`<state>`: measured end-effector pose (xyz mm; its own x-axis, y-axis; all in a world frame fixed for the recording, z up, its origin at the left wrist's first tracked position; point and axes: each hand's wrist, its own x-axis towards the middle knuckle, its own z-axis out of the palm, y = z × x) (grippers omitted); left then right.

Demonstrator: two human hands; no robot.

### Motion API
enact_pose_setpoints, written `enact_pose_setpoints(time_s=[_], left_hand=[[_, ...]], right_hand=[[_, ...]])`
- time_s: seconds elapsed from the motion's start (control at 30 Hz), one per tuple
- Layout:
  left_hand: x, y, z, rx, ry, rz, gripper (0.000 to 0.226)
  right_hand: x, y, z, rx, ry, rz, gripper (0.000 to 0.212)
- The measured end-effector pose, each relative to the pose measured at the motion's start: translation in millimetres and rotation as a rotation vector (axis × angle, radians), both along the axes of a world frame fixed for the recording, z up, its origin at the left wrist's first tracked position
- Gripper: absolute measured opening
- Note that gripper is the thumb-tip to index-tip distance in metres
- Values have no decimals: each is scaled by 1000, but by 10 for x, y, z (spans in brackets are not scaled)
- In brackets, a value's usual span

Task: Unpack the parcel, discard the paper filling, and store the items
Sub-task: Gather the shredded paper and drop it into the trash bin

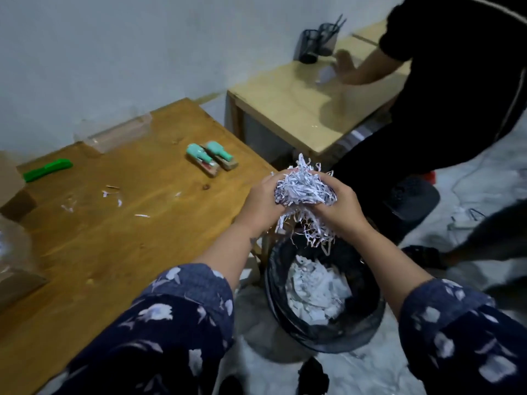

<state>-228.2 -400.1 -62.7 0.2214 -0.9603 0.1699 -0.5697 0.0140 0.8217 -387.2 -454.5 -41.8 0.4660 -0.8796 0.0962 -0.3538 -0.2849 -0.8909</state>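
A wad of white shredded paper filling [303,192] is squeezed between my left hand [263,199] and my right hand [340,205], with loose strips dangling below. Directly under it stands a black-lined waste bin [370,312] that holds more white paper [316,292]. On the brown wooden table [114,238] lie two small packaged items with teal tops [212,158] and a green tool [47,169]. The open cardboard parcel [14,192] sits at the table's left edge, partly out of view.
Stray paper strips [114,195] lie scattered on the table. A clear plastic box [114,135] rests near the wall. Another person in black [456,95] leans over a lighter side table [299,106] with black mesh pen holders [319,41]. Sandals [410,201] lie on the floor.
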Motion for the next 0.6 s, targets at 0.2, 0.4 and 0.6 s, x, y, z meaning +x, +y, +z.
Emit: enact_pose_setpoints(time_s=[0.2,0.4,0.6], left_hand=[[-682,-347,-775,127,37,-92,74],[-1125,-407,-2262,334,73,-99,74],[-1362,-525,-4107,504,43,-149,74]], right_hand=[[-729,-220,-714,155,86,-57,54],[-1182,-274,-2171,332,151,-88,51],[-1403,-362,-4050,438,261,-136,53]])
